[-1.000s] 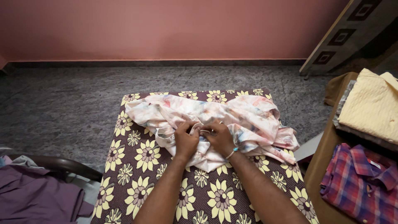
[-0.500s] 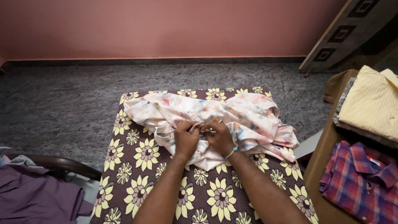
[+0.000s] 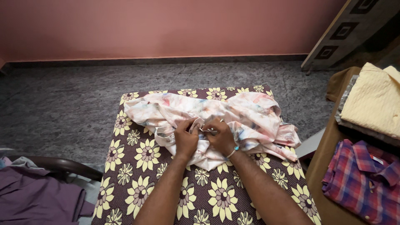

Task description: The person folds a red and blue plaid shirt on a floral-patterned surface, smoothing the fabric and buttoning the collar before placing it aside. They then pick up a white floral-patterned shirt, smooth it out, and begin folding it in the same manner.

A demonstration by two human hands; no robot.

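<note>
Head view: a pale, blotchy-printed garment (image 3: 250,121) lies crumpled across the far half of the table (image 3: 137,166), which wears a dark cloth with cream flowers. The garment spreads from about 10 o'clock to 3 o'clock of the table top, and one bunched end hangs toward the table's right edge.

Both hands meet at the garment's near middle. The left hand (image 3: 186,137) sits at 9 o'clock of that spot, its fingers (image 3: 192,125) curled narrow and pinching a fold of the fabric. The right hand (image 3: 221,136) is just beside it at 3 o'clock, touching or nearly touching the left, its fingers (image 3: 210,127) likewise closed on the cloth. A beaded band (image 3: 233,151) circles the right wrist.

Outward at 3 o'clock stands a wooden shelf (image 3: 329,146) holding a folded yellow shirt (image 3: 375,104) above and a red plaid shirt (image 3: 362,179) below. At 8 o'clock, well apart from the hands, a purple cloth (image 3: 33,200) lies over a dark chair arm (image 3: 54,164). Grey stone floor (image 3: 62,104) runs to a pink wall (image 3: 166,25) at 12 o'clock, and a patterned panel (image 3: 346,29) leans at 2 o'clock.
</note>
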